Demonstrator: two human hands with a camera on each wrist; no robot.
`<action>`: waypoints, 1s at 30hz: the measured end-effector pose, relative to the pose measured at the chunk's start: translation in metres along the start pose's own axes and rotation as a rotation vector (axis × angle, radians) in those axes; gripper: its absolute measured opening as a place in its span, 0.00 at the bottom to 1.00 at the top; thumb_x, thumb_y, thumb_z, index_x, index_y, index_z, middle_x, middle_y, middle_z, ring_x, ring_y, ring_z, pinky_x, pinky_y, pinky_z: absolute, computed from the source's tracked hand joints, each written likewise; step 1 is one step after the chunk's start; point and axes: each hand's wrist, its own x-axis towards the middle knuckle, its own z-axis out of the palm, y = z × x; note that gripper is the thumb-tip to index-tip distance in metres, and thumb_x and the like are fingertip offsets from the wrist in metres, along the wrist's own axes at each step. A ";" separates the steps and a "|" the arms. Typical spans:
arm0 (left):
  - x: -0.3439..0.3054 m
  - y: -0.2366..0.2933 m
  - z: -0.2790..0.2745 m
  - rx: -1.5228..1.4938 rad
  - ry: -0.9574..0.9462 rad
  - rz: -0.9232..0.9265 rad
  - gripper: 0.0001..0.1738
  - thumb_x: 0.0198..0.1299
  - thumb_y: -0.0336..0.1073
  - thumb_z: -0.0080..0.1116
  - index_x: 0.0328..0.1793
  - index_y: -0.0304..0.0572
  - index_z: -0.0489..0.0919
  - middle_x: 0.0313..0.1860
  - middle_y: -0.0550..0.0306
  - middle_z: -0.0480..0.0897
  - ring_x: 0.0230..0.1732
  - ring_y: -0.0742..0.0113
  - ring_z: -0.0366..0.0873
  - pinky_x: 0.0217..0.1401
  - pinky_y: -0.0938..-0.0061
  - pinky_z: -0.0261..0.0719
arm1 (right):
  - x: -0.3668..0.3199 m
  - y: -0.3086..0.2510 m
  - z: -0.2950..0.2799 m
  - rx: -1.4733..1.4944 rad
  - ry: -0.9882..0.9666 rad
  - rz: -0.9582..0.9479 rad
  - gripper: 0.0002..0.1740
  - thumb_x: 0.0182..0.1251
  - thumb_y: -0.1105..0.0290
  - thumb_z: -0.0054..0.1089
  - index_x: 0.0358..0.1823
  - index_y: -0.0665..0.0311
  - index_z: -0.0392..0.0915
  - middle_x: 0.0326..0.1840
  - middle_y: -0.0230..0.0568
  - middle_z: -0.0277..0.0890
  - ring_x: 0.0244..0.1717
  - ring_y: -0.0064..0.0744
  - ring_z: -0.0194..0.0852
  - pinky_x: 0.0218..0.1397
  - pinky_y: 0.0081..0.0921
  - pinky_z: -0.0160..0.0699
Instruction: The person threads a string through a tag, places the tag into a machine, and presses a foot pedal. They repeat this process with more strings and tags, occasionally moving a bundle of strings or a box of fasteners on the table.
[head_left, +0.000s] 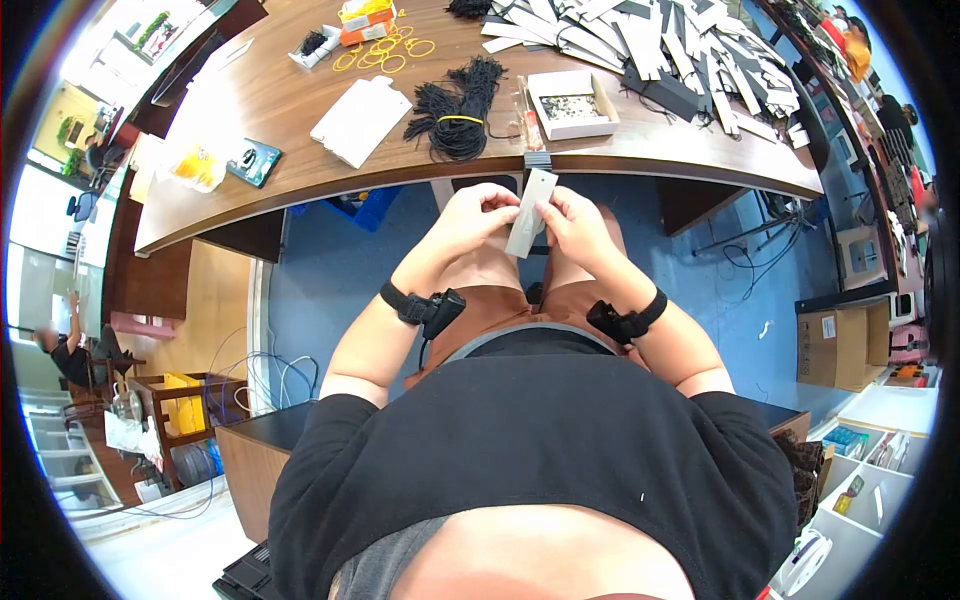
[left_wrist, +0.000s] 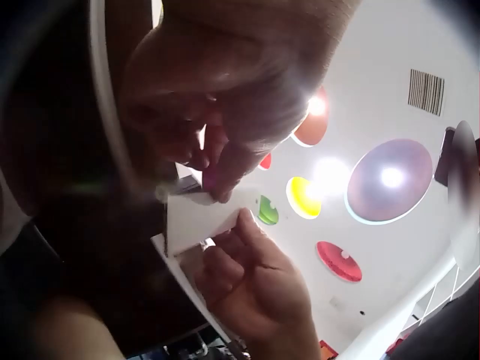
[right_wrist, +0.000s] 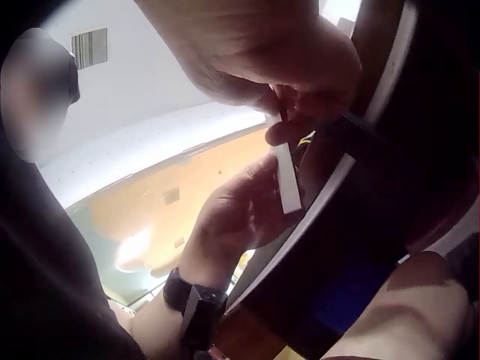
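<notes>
A narrow pale card with a small hole near its upper end is held over the lap, just off the table's front edge. The left hand pinches its left side between thumb and fingers. On its right side the right hand grips it. In the left wrist view the card lies between the left hand and the right hand. Edge-on, the card shows in the right wrist view, below the right hand, with the left hand beside it.
On the table are a bundle of black cords, an open white box of small parts, white cards, yellow bands, a blue packet and a large heap of black-and-white tags. A small clamp-like block sits at the front edge.
</notes>
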 end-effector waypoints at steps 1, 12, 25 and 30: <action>0.003 -0.005 0.005 -0.058 0.033 0.040 0.08 0.57 0.34 0.60 0.37 0.35 0.81 0.31 0.61 0.80 0.32 0.77 0.74 0.37 0.81 0.73 | 0.000 0.003 0.000 -0.075 -0.011 0.010 0.10 0.67 0.67 0.53 0.41 0.67 0.75 0.24 0.35 0.72 0.16 0.17 0.65 0.23 0.20 0.68; 0.022 -0.010 0.029 0.331 0.323 0.114 0.12 0.53 0.38 0.61 0.33 0.34 0.81 0.27 0.46 0.80 0.30 0.59 0.78 0.36 0.71 0.75 | 0.003 -0.005 -0.008 -0.729 0.240 -0.129 0.14 0.61 0.59 0.57 0.29 0.63 0.79 0.26 0.46 0.78 0.29 0.47 0.78 0.32 0.34 0.75; 0.003 -0.003 0.012 0.413 0.283 0.016 0.12 0.56 0.37 0.59 0.37 0.33 0.80 0.28 0.42 0.80 0.29 0.55 0.79 0.35 0.67 0.74 | 0.061 -0.072 0.044 -0.881 0.234 -0.581 0.06 0.55 0.66 0.62 0.32 0.56 0.77 0.32 0.35 0.72 0.37 0.39 0.75 0.38 0.32 0.74; -0.009 -0.004 0.003 0.195 0.349 0.020 0.12 0.57 0.36 0.57 0.38 0.31 0.80 0.27 0.45 0.81 0.27 0.60 0.78 0.35 0.70 0.74 | 0.083 -0.065 0.066 -0.980 0.190 -0.567 0.07 0.54 0.63 0.63 0.32 0.55 0.79 0.33 0.35 0.73 0.37 0.38 0.76 0.38 0.31 0.75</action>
